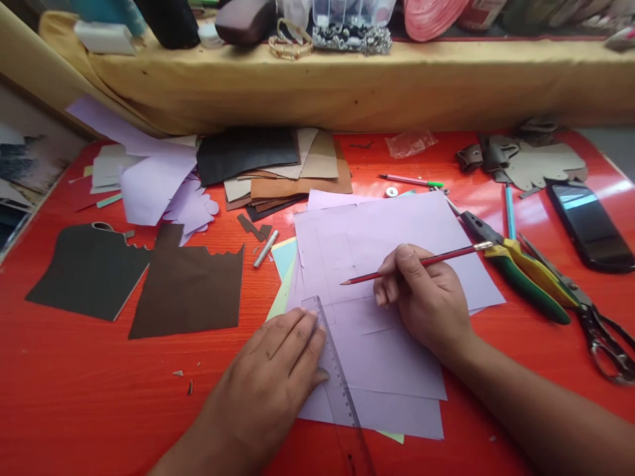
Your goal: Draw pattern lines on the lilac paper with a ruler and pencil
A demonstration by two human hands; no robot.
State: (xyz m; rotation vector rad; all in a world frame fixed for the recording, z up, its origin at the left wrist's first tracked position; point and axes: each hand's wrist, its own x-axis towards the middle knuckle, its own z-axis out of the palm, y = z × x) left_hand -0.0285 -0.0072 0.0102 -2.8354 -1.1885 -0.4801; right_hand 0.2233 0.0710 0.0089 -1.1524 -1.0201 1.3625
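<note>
My right hand (431, 304) is closed around a dark red pencil (454, 253), whose point faces left and sits just over the purple paper (387, 231); whether the tip touches I cannot tell. Faint pencil lines form long rectangles on that sheet. My left hand (278, 370) lies on a clear plastic ruler (342, 390), holding it against the paper with fingers close together and the thumb at its edge. The ruler runs from the sheet's middle down past its lower edge, and its far side is partly covered by my fingers. Further sheets, some green, stick out underneath.
To the right lie pliers (526, 271), scissors (590, 317) and a phone (590, 225). Leather pieces (193, 291) rest at left, with a leather stack (253, 155) and purple paper cutouts (153, 185) behind. A cloth-covered ledge (347, 86) with containers borders the red table's back.
</note>
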